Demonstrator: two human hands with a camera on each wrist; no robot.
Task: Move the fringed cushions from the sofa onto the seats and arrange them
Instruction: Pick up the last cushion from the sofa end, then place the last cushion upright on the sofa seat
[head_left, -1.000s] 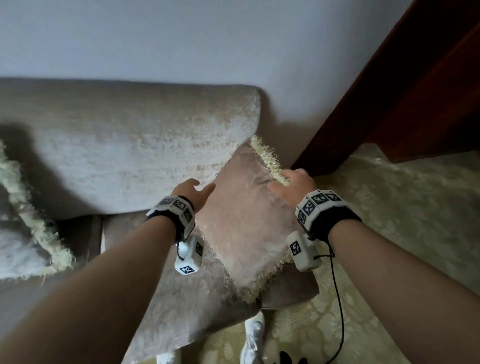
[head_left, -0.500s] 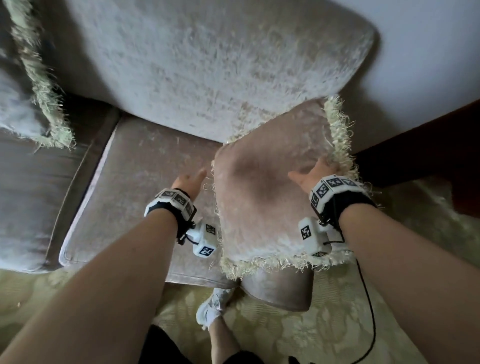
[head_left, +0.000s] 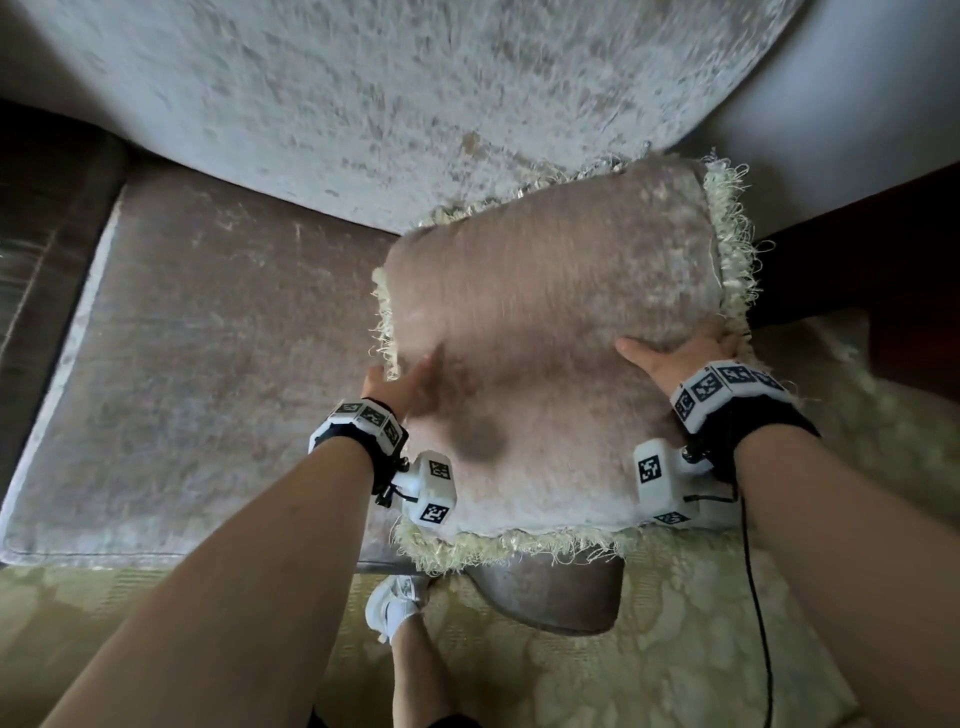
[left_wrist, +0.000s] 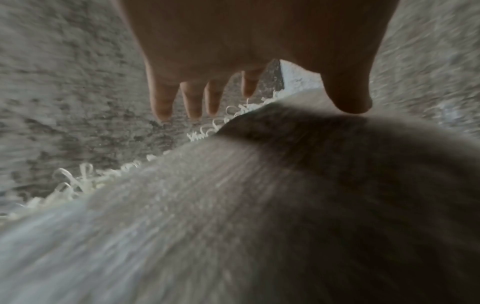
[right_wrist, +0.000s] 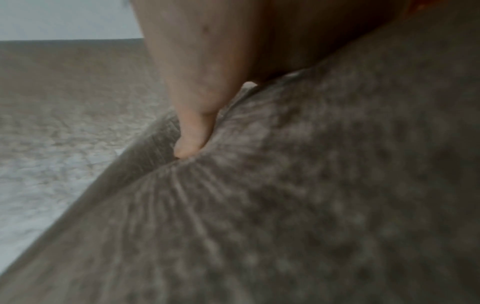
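A pinkish-beige cushion with a cream fringe lies tilted over the right end of the sofa seat, its top edge against the backrest. My right hand grips its right edge; the thumb digs into the fabric and the fingers are hidden behind the fringe. My left hand is at the cushion's left edge. Its thumb rests on the cushion, and its straight fingers hang beside the fringe over the seat.
The cushion's near fringe overhangs the sofa's rounded front corner. A patterned pale-green carpet lies below, with my white shoe on it. Dark wooden furniture stands at the right. Another darker seat adjoins at the left.
The cushion has swung from a diagonal lean to squarer and lower over the seat's right end. My left hand has closed back onto its left edge, and my head has tipped downward.
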